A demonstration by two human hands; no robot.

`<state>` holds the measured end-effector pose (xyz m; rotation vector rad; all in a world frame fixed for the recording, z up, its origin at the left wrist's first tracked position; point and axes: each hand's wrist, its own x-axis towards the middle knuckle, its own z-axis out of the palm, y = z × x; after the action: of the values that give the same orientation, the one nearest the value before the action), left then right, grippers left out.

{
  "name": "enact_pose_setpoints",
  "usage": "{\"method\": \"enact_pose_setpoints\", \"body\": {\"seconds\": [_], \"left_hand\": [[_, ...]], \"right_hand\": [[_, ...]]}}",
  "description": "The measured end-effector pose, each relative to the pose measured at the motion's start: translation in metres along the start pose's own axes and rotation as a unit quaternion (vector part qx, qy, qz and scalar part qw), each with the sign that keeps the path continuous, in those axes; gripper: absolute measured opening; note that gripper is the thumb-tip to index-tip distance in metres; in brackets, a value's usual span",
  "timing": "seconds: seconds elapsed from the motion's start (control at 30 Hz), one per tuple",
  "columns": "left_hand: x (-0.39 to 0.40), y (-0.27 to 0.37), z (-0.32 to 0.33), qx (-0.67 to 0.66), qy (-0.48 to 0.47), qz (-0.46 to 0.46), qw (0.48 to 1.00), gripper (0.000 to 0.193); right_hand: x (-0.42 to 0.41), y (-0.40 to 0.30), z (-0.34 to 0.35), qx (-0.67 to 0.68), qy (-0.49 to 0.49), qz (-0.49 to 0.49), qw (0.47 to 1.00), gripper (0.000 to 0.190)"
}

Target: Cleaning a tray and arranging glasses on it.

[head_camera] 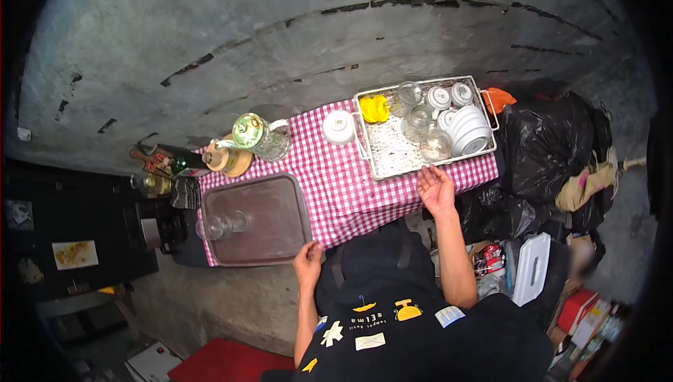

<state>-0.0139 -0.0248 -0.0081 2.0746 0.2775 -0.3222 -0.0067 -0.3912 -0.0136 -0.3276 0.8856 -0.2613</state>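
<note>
My right hand point(436, 190) is palm up with its fingers apart, holding nothing. Its fingertips are by the front edge of a white dish basket point(405, 171). In the basket are clear glass jars or glasses point(419, 119), stacked white bowls point(468, 129), white cups point(438, 97) and yellow lids point(374, 109). My left hand point(307, 265) has its fingers bent beside the near right corner of a brown serving tray point(257, 224); whether it touches the rim is unclear. Several clear glasses point(223, 224) are on the tray's left side, one overlapping its edge.
A red-and-white checked cloth point(336, 193) covers the table. Left of the basket sits a white bowl point(338, 127). A glass pitcher with a green lid point(263, 135) and a wooden stand point(228, 158) are near the wall. Black plastic bags point(541, 145) crowd the right end.
</note>
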Motion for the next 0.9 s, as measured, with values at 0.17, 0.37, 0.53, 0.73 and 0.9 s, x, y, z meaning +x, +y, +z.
{"method": "enact_pose_setpoints", "body": {"seconds": [0.17, 0.37, 0.53, 0.73, 0.9], "left_hand": [[0.004, 0.059, 0.056, 0.031, -0.022, 0.043, 0.998, 0.026], [0.002, 0.090, 0.102, 0.019, -0.008, 0.073, 0.997, 0.026], [-0.007, 0.100, 0.116, 0.013, -0.006, 0.051, 0.999, 0.025], [-0.006, 0.102, 0.125, 0.025, 0.005, 0.041, 0.999, 0.025], [-0.005, 0.114, 0.132, 0.031, -0.007, 0.040, 0.999, 0.025]], "right_hand": [[0.026, -0.042, -0.015, -0.320, 0.045, -0.180, 0.929, 0.037], [0.044, -0.070, -0.014, -0.586, 0.046, -0.312, 0.746, 0.054], [0.034, -0.078, 0.006, -0.681, 0.010, -0.349, 0.643, 0.067], [0.036, -0.076, 0.013, -0.678, -0.056, -0.369, 0.633, 0.068], [0.051, -0.086, 0.015, -0.730, -0.080, -0.419, 0.534, 0.072]]}}
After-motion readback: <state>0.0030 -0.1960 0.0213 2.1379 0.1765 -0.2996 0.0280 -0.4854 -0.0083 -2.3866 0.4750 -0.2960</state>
